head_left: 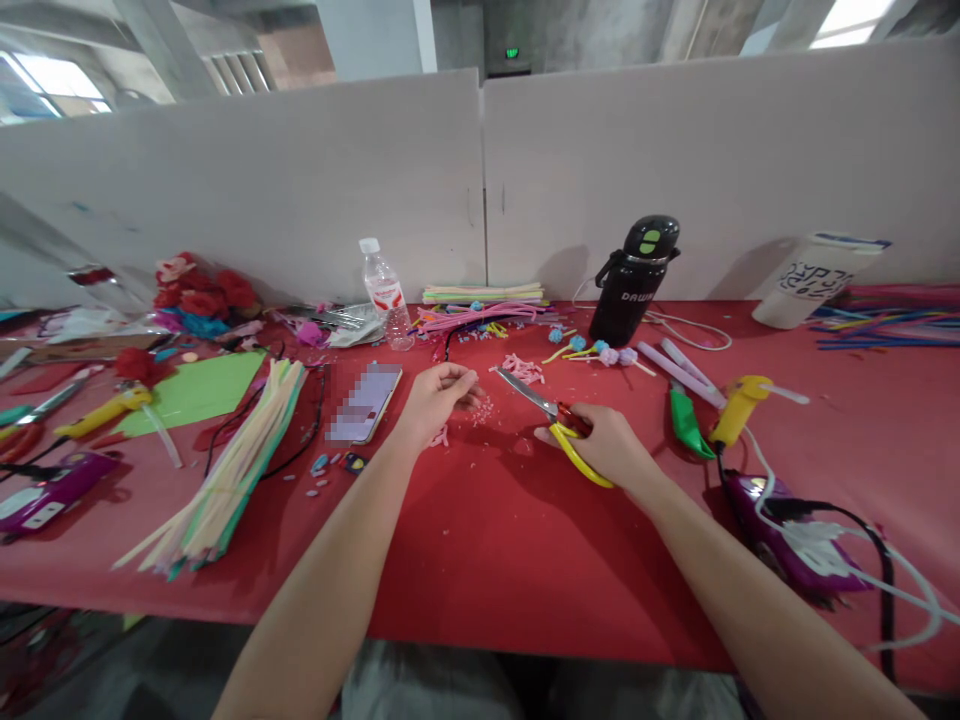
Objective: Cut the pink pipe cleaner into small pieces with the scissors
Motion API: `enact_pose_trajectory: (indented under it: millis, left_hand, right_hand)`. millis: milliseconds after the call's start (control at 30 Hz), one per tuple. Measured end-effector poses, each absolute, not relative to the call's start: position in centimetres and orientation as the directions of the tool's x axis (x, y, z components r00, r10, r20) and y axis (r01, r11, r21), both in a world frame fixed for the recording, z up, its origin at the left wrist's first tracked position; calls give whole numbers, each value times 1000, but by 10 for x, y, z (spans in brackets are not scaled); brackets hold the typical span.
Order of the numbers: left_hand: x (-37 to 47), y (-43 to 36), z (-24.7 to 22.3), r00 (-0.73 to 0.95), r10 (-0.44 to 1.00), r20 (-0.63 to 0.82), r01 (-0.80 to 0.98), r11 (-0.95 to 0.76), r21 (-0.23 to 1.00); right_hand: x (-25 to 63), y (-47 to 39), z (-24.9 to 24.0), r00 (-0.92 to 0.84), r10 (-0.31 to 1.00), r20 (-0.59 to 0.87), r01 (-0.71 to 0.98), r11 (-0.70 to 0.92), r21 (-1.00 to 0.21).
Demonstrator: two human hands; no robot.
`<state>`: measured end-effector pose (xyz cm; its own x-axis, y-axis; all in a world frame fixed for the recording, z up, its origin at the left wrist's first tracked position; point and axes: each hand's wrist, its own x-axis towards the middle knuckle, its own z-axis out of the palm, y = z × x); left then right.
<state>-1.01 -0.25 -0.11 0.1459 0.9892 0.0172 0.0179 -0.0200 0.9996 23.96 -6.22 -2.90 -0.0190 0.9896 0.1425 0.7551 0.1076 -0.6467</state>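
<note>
My right hand [611, 445] grips a pair of scissors [531, 392] with red and yellow handles. Their blades point up and left, toward my left hand [442, 395]. The left fingers are curled together in a pinch, and whatever lies between them, if anything, is too small to make out. Tiny pink clippings [481, 410] are scattered on the red table just beside those fingertips. Behind the scissor tips lies a small heap of short pink fuzzy pieces [521, 369]. A few more pink bits [439, 437] show by my left wrist.
A phone [367, 402] and a bundle of pipe cleaners [225, 470] lie left. Behind stand a water bottle [386, 295] and a black flask [634, 285]. Rightward are a yellow glue gun [739, 410], a purple power strip [787, 535] with cables, and a white cup [814, 280].
</note>
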Motion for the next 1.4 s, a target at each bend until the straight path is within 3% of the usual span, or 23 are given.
enact_pose_trajectory:
  millis: [500,1400]
  left_hand:
    - [-8,-7,6,156,979,134,134,-156,979]
    - [-4,-12,10,177,977,118,129,-142,981]
  right_hand:
    - [238,-64,-29,-66,990,128,752,134,-646]
    - [236,-65,-27,-101,989,109,751,148,-644]
